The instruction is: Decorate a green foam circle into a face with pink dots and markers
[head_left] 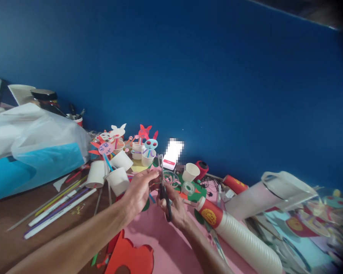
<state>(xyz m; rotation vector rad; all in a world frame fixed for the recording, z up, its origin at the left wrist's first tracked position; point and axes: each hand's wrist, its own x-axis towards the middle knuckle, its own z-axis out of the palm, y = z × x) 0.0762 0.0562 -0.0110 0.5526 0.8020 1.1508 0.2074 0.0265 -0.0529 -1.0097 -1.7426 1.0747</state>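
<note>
My left hand (138, 190) is closed, its thumb and fingers pinching a small piece of pink paper (156, 169). Black-handled scissors (168, 205) are gripped in my right hand (175, 207), blades pointing away from me, right beside the paper and the left fingertips. Whether the blades touch the paper I cannot tell. Under both hands lies a large pink sheet (165, 243). Just beyond the right hand are a roll of clear tape (188, 188) and a white paper cup (191, 172). Red cut paper (134, 255) lies nearer to me.
Paper-cup figures with animal faces (151, 144) stand at the back by the blue wall. White cups (118, 180) and several pens (60, 213) lie left. A lit phone (169, 163) leans behind. A long cup stack (246, 239) and a white jug (254, 198) lie right.
</note>
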